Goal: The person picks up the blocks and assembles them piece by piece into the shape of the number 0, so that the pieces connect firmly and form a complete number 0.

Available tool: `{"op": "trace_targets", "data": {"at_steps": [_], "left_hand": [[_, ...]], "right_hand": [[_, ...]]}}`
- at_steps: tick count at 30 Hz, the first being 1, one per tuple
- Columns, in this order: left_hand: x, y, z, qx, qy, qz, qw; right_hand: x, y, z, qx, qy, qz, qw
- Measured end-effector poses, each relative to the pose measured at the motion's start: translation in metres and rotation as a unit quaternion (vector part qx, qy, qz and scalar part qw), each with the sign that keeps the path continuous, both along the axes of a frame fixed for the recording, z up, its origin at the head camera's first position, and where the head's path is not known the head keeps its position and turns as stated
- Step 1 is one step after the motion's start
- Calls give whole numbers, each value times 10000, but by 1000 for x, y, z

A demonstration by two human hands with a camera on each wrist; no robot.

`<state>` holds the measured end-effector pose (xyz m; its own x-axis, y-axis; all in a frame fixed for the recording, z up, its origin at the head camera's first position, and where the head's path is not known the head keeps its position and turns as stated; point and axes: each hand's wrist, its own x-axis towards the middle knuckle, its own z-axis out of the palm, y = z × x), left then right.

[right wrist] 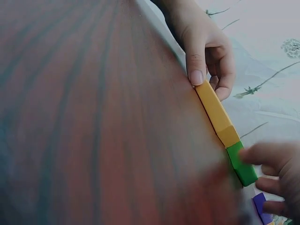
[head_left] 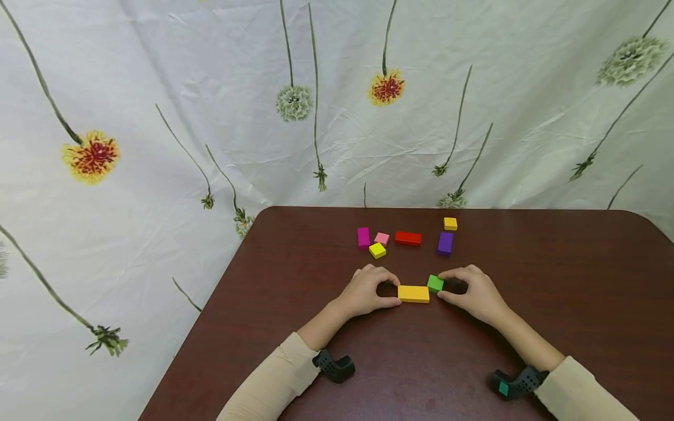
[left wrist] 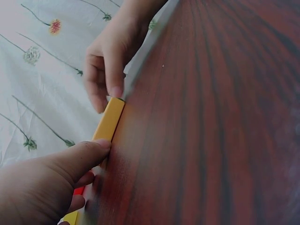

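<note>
A long orange-yellow block (head_left: 413,294) lies on the table in front of the person. My left hand (head_left: 372,289) pinches its left end between thumb and forefinger. At the block's other end sits a small green block (head_left: 434,284), turned at a slight angle and right up against its corner. My right hand (head_left: 473,293) holds the green block at its right side, forefinger at the far corner and thumb at the near one. In the right wrist view the thumb (right wrist: 251,153) overlaps the green block and looks blurred.
Beyond the hands lie a magenta block (head_left: 363,238), a pink block (head_left: 382,238), a yellow block (head_left: 377,251), a red block (head_left: 408,238), a purple block (head_left: 444,243) and a small orange-yellow block (head_left: 450,224). A flower-printed cloth (head_left: 237,88) hangs behind the brown table (head_left: 558,263).
</note>
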<state>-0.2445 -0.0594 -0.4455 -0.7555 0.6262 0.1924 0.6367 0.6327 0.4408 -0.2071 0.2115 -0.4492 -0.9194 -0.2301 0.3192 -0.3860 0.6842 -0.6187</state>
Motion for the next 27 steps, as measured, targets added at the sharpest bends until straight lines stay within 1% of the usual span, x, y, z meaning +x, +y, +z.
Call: {"op": "trace_targets", "data": {"at_steps": [5,7,14,23,27], "left_hand": [[1,0,0,-10,-3,14,10000],[1,0,1,10,-15,13,10000],[0,0,1,14,-46,-3,10000],[-2,0,-1,6,1,16,10000],[-3,0,0,-9,-142,-58,9999]], "right_hand": [[3,-14,0,-155,531,117,9984],[4,-21,1,-176,653,121,9976],[4,-36,-3,-13,692,-38,9976],[3,-37,-4,30,798,15,9968],[4,-37,-5,42,790,0,9969]]}}
